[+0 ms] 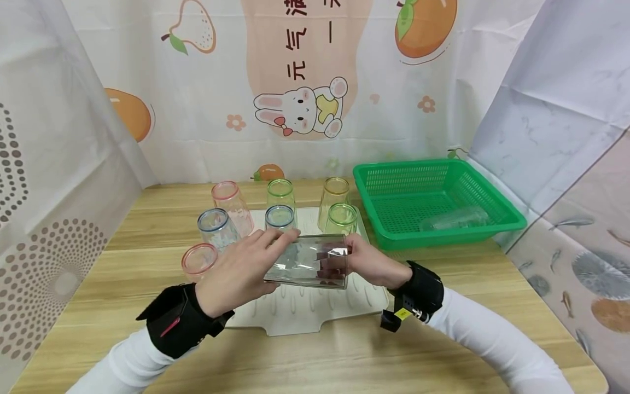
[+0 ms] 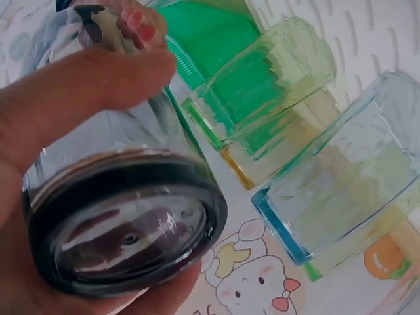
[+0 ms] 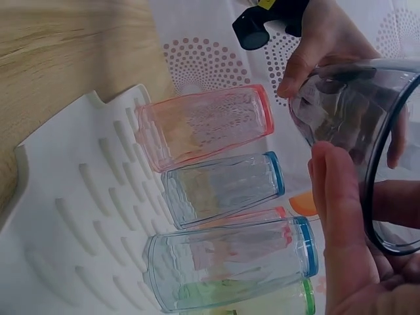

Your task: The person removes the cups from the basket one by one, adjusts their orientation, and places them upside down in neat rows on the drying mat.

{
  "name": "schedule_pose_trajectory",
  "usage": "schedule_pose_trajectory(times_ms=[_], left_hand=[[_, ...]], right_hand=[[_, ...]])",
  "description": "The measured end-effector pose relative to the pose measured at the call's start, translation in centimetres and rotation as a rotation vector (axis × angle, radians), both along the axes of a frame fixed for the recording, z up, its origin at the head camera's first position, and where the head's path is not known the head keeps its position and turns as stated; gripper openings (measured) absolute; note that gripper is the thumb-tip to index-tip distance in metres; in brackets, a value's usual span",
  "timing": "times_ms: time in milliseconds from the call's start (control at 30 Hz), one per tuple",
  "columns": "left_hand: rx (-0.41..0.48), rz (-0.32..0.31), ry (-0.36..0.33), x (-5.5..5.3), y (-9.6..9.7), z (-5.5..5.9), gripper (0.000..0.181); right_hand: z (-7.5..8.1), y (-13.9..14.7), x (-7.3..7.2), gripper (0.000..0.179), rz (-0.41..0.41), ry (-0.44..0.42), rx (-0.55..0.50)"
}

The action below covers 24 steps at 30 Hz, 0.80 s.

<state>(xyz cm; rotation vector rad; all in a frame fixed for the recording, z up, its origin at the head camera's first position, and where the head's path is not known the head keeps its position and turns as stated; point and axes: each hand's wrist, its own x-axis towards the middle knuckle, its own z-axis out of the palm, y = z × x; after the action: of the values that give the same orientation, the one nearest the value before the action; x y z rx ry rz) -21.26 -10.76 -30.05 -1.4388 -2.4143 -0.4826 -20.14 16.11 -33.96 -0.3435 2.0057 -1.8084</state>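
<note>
Both hands hold a dark-tinted glass tumbler (image 1: pixel 306 262) sideways above the white draining mat (image 1: pixel 294 320). My left hand (image 1: pixel 243 271) grips it at the base end, its thumb lying along the side in the left wrist view. That view shows the thick dark base (image 2: pixel 128 236) facing the camera. My right hand (image 1: pixel 369 260) pinches the rim end; in the right wrist view one finger lies outside the dark rim (image 3: pixel 375 190), and other fingers show through the glass. Behind the tumbler stand upturned glasses, among them a blue one (image 1: pixel 280 215) and a green one (image 1: pixel 342 219).
At the left stand a red-rimmed glass (image 1: pixel 199 260), a blue one (image 1: pixel 216 227) and a pink one (image 1: pixel 233 209). Farther back are a green glass (image 1: pixel 281 190) and an amber one (image 1: pixel 336 191). A green basket (image 1: pixel 443 236) at the right holds a clear glass (image 1: pixel 455 219).
</note>
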Motion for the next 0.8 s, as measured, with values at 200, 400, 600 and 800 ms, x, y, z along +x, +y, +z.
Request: schedule_pose_trajectory(times_ms=[200,400,600,800], left_hand=[[0.073,-0.076,-0.202,-1.0,0.0,0.3,0.097],[0.295,-0.188,-0.650,-2.5,-1.1,0.3,0.085],[0.609,-0.318,-1.049,-3.4,-1.7,-1.6,0.073],[0.846,-0.436,-1.275,-3.7,-0.9,-5.0,0.071]], right_hand=[[0.3,0.8,0.3,0.027,-0.010,0.025,0.016],[0.1,2.0,0.3,0.020,-0.041,0.062,0.024],[0.1,3.1,0.5,0.019,-0.075,0.065,-0.045],[0.6,3.4,0.5,0.039,-0.114,0.056,-0.108]])
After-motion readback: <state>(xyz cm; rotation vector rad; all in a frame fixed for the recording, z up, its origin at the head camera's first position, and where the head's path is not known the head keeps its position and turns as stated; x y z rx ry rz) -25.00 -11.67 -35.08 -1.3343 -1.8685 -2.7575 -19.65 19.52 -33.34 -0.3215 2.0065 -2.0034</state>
